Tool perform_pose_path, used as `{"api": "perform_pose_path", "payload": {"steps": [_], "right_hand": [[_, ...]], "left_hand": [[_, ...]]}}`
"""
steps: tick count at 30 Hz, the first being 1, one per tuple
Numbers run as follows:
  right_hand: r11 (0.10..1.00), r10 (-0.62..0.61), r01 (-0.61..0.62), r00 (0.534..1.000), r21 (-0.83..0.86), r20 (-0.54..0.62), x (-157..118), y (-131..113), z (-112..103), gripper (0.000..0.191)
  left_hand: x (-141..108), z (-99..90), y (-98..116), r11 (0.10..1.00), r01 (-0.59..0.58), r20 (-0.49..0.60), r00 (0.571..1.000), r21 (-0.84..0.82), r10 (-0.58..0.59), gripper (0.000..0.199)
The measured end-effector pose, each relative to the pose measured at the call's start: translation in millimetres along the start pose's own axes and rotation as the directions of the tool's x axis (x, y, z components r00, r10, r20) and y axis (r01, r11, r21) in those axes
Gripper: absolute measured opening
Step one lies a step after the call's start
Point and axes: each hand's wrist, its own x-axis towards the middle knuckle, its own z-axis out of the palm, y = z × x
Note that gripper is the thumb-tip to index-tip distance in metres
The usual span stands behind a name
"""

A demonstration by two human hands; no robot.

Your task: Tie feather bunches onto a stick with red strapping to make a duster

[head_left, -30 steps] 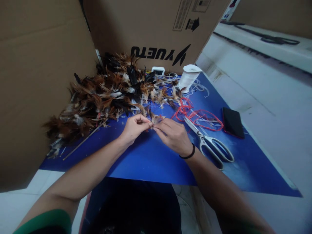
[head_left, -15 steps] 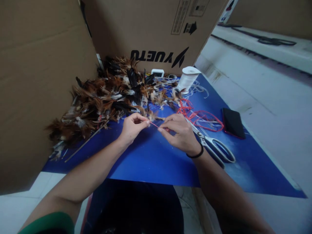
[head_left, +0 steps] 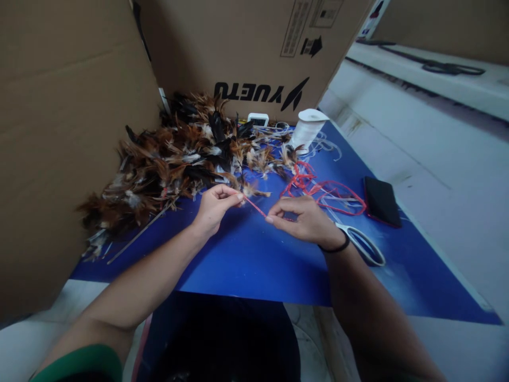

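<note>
Between my hands a thin red ribbon is stretched taut above the blue tabletop. My left hand pinches one end between thumb and forefinger; whether a feather is also in that pinch I cannot tell. My right hand is closed on the ribbon lower and to the right. Just behind my left fingertips are small brown and white feathers. More red ribbon lies in loose loops beyond my right hand. A pair of scissors is partly hidden under my right wrist, its white handle showing.
A large heap of brown and black feathers covers the left back of the blue table. A white spool stands at the back, near a small white device. At right lies a black phone. Cardboard boxes wall the back and left.
My right hand has moved to the right and slightly down, so a longer stretch of red ribbon shows between my hands. My left hand has stayed in place.
</note>
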Motion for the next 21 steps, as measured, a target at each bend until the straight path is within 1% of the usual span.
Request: {"api": "perform_pose_path", "payload": {"steps": [4,7,10,13,15,17,21], "right_hand": [[1.000,0.017,-0.017,0.997,0.008,0.080,0,0,-1,0.014],[0.998,0.032,-0.039,0.990,0.043,0.138,0,-1,-3,0.014],[0.995,0.072,-0.086,0.975,0.056,0.209,0,0,-6,0.014],[0.990,0.125,-0.136,0.950,0.020,0.286,0,3,-6,0.011],[0.986,0.161,-0.169,0.934,-0.003,0.318,1,5,-4,0.010],[0.976,0.209,-0.216,0.925,-0.014,0.317,2,6,-1,0.011],[0.953,0.288,-0.300,0.935,0.029,0.204,5,5,9,0.025]], "left_hand": [[0,-0.4,0,0.999,0.034,0.046,0.998,-0.040,-0.033,0.022],[-1,-0.7,-1,1.000,0.024,0.065,0.998,0.000,-0.024,0.022],[-3,-0.8,-2,0.994,-0.075,0.092,0.993,0.078,0.067,0.021],[-5,-0.8,-2,0.969,-0.189,0.131,0.977,0.159,0.169,0.019],[-6,-1.2,-2,0.954,-0.232,0.144,0.968,0.192,0.206,0.019],[-6,-1.9,-2,0.944,-0.254,0.155,0.962,0.209,0.225,0.018],[-7,-2.0,-4,0.932,-0.277,0.191,0.953,0.234,0.236,0.017]]}}
